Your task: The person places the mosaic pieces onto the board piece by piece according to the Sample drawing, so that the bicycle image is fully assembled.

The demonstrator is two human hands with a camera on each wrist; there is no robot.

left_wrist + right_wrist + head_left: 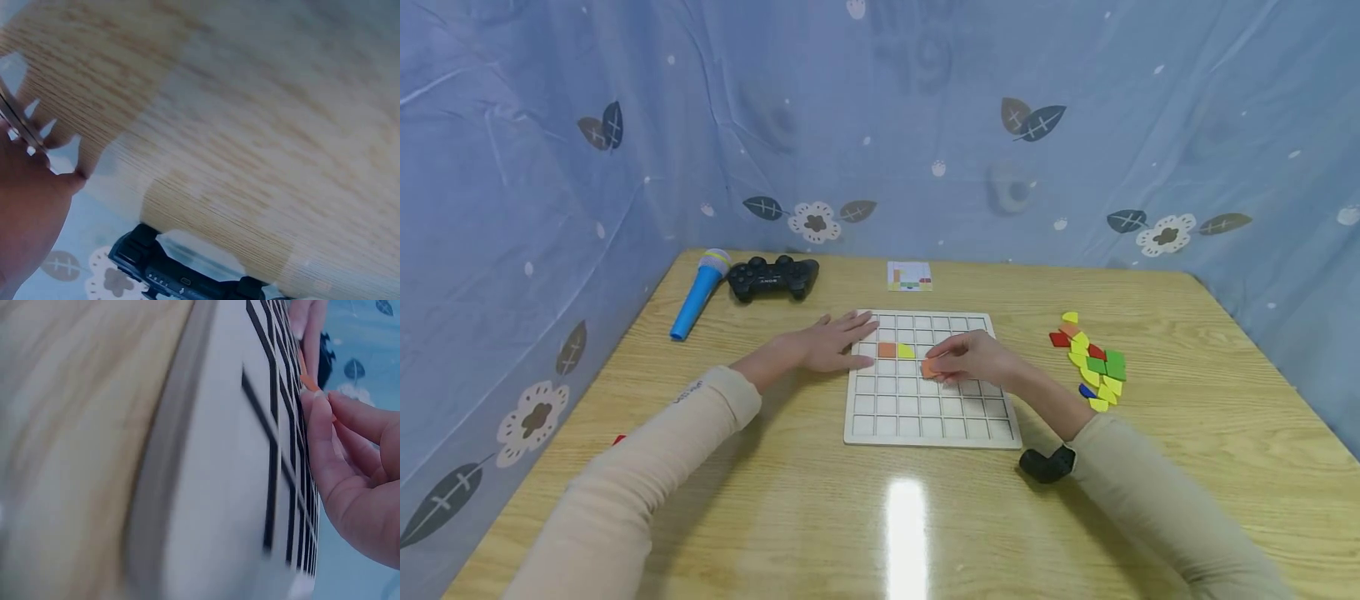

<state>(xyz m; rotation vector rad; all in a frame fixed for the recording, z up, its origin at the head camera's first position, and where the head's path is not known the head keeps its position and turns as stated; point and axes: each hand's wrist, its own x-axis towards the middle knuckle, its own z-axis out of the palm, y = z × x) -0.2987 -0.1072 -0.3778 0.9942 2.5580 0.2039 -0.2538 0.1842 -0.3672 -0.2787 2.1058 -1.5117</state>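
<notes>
A white grid board (886, 427) lies on the wooden table. One orange square tile (887, 350) sits in a cell near its upper left, with a yellow tile (906, 351) that has a curved edge just to its right. My right hand (973, 360) pinches another orange tile (930, 367) between thumb and fingers, close over the middle of the board. In the right wrist view the pinched orange tile (309, 382) shows at the fingertips. My left hand (835, 343) rests on the board's left edge with its fingers spread.
Several red, yellow, green and blue tiles (1096, 365) lie at the right. Behind the board is a small pattern card (910, 277). A black game controller (772, 278) and a blue toy microphone (701, 293) lie at the back left. Part of a red piece (619, 439) shows beside the left sleeve.
</notes>
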